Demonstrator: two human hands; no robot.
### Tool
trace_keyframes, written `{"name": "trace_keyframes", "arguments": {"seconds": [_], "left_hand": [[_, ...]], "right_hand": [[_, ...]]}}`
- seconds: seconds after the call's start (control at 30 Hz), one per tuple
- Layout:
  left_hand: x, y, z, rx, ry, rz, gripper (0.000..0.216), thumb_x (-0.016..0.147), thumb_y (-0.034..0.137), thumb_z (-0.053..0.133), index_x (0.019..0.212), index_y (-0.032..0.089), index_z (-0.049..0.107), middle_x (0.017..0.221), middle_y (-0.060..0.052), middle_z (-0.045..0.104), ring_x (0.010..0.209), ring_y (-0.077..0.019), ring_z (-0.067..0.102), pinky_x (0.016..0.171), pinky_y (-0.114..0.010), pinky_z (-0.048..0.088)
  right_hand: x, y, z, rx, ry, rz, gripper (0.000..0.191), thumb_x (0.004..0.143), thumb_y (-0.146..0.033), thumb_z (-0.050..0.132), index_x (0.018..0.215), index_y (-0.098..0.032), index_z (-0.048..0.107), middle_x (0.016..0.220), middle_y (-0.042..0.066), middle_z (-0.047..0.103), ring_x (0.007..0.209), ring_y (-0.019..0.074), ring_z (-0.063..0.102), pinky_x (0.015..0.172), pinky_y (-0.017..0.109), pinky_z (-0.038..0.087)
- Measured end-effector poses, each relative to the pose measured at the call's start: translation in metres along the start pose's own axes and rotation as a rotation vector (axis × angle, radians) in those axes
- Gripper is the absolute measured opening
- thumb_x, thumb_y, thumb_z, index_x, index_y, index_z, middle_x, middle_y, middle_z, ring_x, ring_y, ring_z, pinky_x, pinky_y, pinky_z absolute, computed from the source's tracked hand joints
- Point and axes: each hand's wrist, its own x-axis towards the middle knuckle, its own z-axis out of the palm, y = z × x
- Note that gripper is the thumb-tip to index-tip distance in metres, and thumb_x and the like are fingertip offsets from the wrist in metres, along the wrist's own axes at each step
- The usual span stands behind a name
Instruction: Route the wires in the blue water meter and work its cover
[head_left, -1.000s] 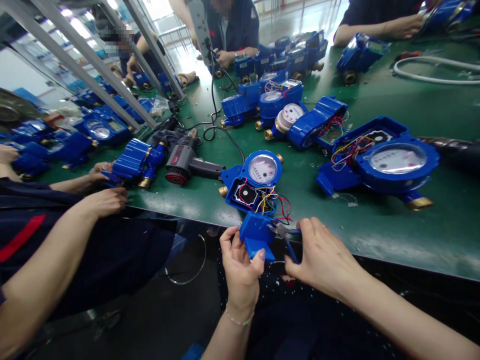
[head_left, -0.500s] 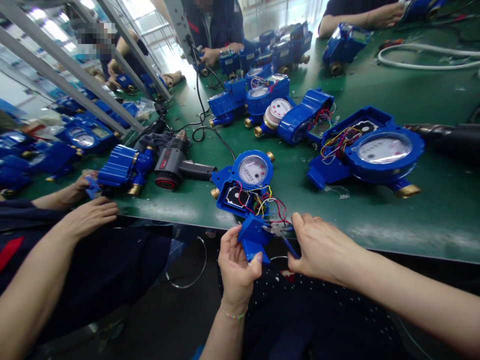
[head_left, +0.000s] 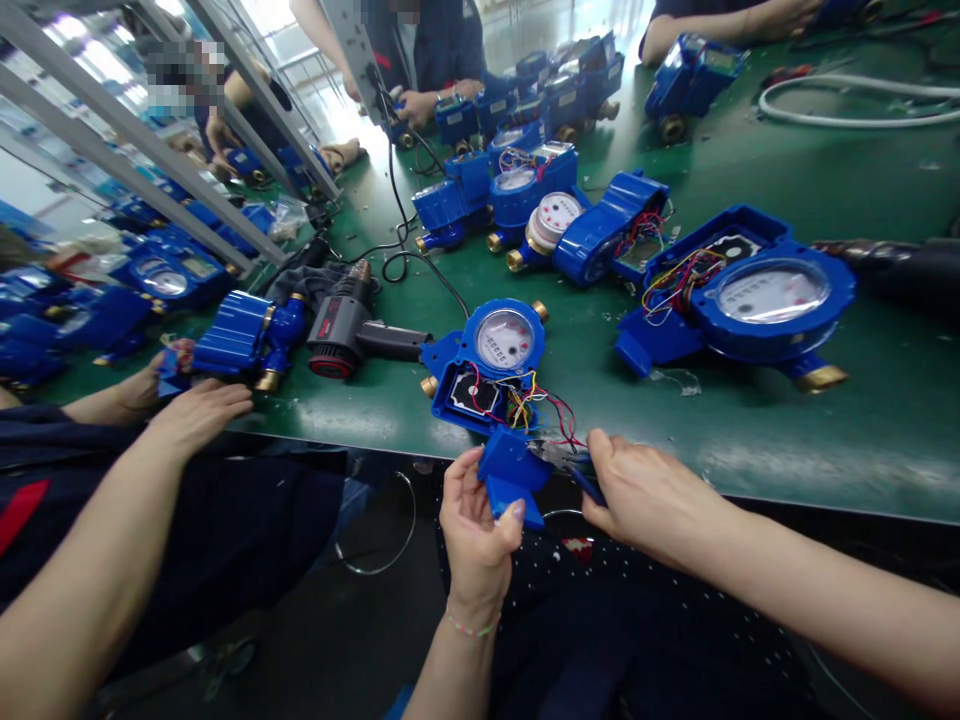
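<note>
We see a factory assembly bench: a long green table (head_left: 787,440) crowded with blue water meters (head_left: 757,300), many opened with coloured wires (head_left: 540,400) exposed, a heat gun (head_left: 352,330) at centre left, and uniformed workers (head_left: 427,50) seated along the upper edge.

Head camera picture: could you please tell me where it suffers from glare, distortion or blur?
In the head view, window light blows out the top left and glares on the green table by the far meters; the wide lens bends the grey frame bars and table edge; the left hand holding the blue cover stays sharp, and so does the right hand.
</note>
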Motion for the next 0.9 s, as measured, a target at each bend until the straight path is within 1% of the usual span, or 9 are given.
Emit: {"name": "trace_keyframes", "arguments": {"seconds": [0.17,0.23,0.3,0.4,0.5,0.63,0.77,0.9], "left_hand": [[0.002,0.006,-0.001,-0.093,-0.012,-0.025,0.062,0.061,0.022,0.070,0.115,0.025,0.040,0.099,-0.005,0.060,0.085,-0.0128,0.060,0.079,-0.025,0.047],[0.004,0.008,-0.003,-0.087,-0.022,-0.031,0.063,0.061,0.025,0.069,0.116,0.026,0.039,0.096,-0.004,0.060,0.083,-0.0133,0.060,0.077,-0.026,0.048],[0.007,0.009,-0.005,-0.087,-0.049,-0.037,0.064,0.061,0.027,0.069,0.117,0.027,0.038,0.093,-0.003,0.060,0.082,-0.0138,0.060,0.077,-0.027,0.049],[0.010,0.009,-0.008,-0.103,-0.083,-0.046,0.063,0.061,0.029,0.069,0.117,0.029,0.039,0.091,-0.002,0.060,0.082,-0.0132,0.060,0.079,-0.027,0.048],[0.012,0.013,-0.009,-0.078,-0.075,-0.044,0.063,0.060,0.030,0.070,0.116,0.028,0.040,0.088,-0.001,0.061,0.080,-0.0133,0.061,0.077,-0.027,0.049],[0.012,0.026,-0.008,-0.037,-0.062,-0.063,0.065,0.059,0.029,0.072,0.116,0.026,0.040,0.087,-0.002,0.063,0.077,-0.0140,0.063,0.073,-0.027,0.051],[0.013,0.043,-0.006,-0.014,-0.092,-0.039,0.066,0.060,0.025,0.073,0.117,0.023,0.038,0.088,-0.005,0.064,0.076,-0.0151,0.064,0.069,-0.028,0.053],[0.014,0.049,-0.004,0.039,-0.092,-0.024,0.066,0.061,0.020,0.072,0.117,0.023,0.037,0.087,-0.006,0.065,0.075,-0.0164,0.065,0.069,-0.030,0.054]], "right_hand": [[-0.003,0.004,-0.006,0.261,-0.005,0.018,0.014,0.079,-0.031,0.040,0.080,-0.018,0.034,0.066,0.003,0.054,0.056,0.0164,0.053,0.051,0.026,0.031],[-0.005,0.010,-0.010,0.288,0.003,0.023,0.014,0.079,-0.031,0.039,0.079,-0.019,0.033,0.065,0.002,0.052,0.055,0.0148,0.050,0.051,0.026,0.031],[-0.006,0.015,-0.013,0.248,0.029,0.001,0.017,0.075,-0.033,0.043,0.079,-0.019,0.034,0.066,0.002,0.051,0.056,0.0150,0.049,0.053,0.027,0.032],[-0.008,0.018,-0.017,0.160,0.090,-0.065,0.024,0.068,-0.037,0.048,0.079,-0.019,0.037,0.072,0.004,0.049,0.064,0.0172,0.049,0.057,0.028,0.035],[-0.006,0.016,-0.023,0.035,0.181,-0.118,0.027,0.066,-0.039,0.049,0.079,-0.017,0.041,0.075,0.006,0.047,0.069,0.0202,0.048,0.062,0.030,0.035],[0.000,0.015,-0.031,-0.160,0.278,-0.179,0.028,0.064,-0.040,0.051,0.078,-0.016,0.044,0.075,0.008,0.044,0.070,0.0225,0.045,0.063,0.033,0.033],[0.007,0.015,-0.037,-0.276,0.277,-0.243,0.034,0.060,-0.041,0.056,0.080,-0.017,0.045,0.076,0.009,0.043,0.072,0.0247,0.043,0.063,0.034,0.032],[0.012,0.015,-0.040,-0.306,0.264,-0.260,0.036,0.059,-0.043,0.057,0.080,-0.017,0.044,0.076,0.009,0.043,0.072,0.0261,0.043,0.062,0.034,0.031]]}}
